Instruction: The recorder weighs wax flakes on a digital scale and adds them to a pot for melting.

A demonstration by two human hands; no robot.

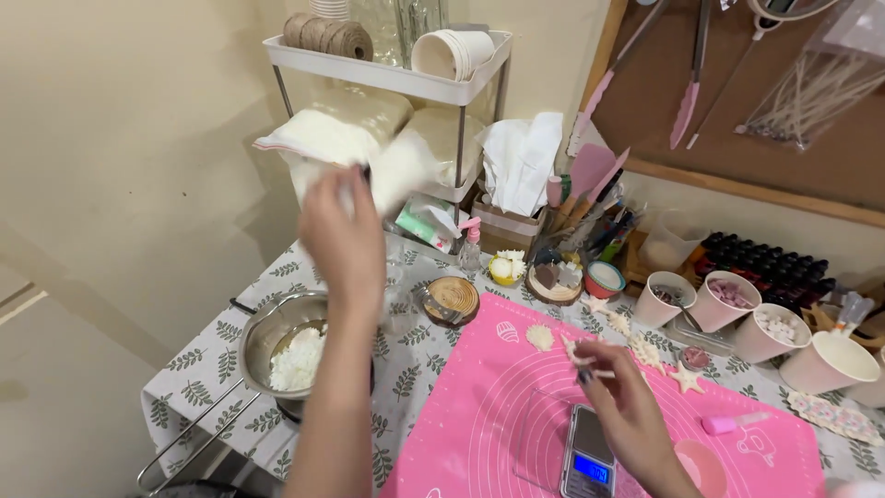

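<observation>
Head view, the only one. Person's left hand (343, 242) is raised above the table, back of the hand to the camera, fingers closed on a clear plastic bag of white flakes (346, 148); the bag is blurred and sits up in front of the white wire shelf (387, 78). Directly under that arm stands a steel pot (277, 337) with a heap of white flakes (297, 361) inside, on the leaf-print tablecloth (217, 364). The pot's long wire handle sticks out toward the lower left.

Right hand (619, 406) is low over the pink silicone mat (516, 406), fingers pinched narrow on a small white piece (583, 355); can't tell exactly what the piece is. Just below that hand, a small digital scale (588, 461) with a lit blue display lies on the mat. Hand and scale are close, contact unclear.

Around them: a round wooden coaster (452, 297) just off the mat's top left corner, white shell- and star-shaped pieces (645, 355) along the mat's upper edge, pink-and-white paper cups (728, 309) to the right, a rack of dark small bottles (770, 263) behind the cups, and a tissue box (516, 180) by the shelf. Twine spools (327, 35) and stacked paper cups (452, 51) sit on the shelf top.
</observation>
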